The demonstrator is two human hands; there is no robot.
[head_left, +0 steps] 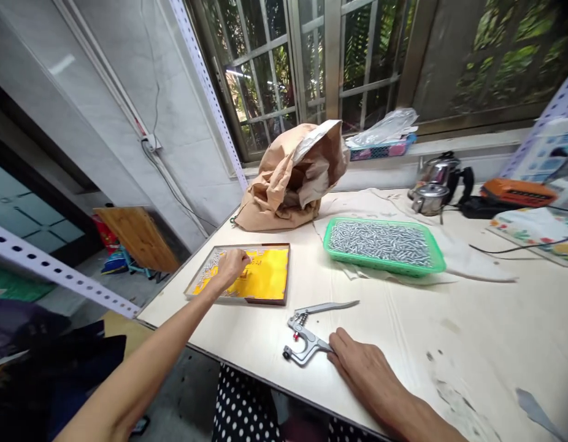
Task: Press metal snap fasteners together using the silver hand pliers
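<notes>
Yellow tray (270,276), far left: left hand (231,265) curls its fingers onto it; whether they grasp anything cannot be told. Right hand (364,368) lies flat, released, fingertips touching pliers (307,334).

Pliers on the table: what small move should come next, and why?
Likely pinch one small metal piece from the yellow tray with the left hand: it is curled down over the pieces there, while the right hand only rests on the handle of the pliers, which lie flat on the table.

left hand (231,265) outstretched, right hand (363,368) resting flat
</notes>
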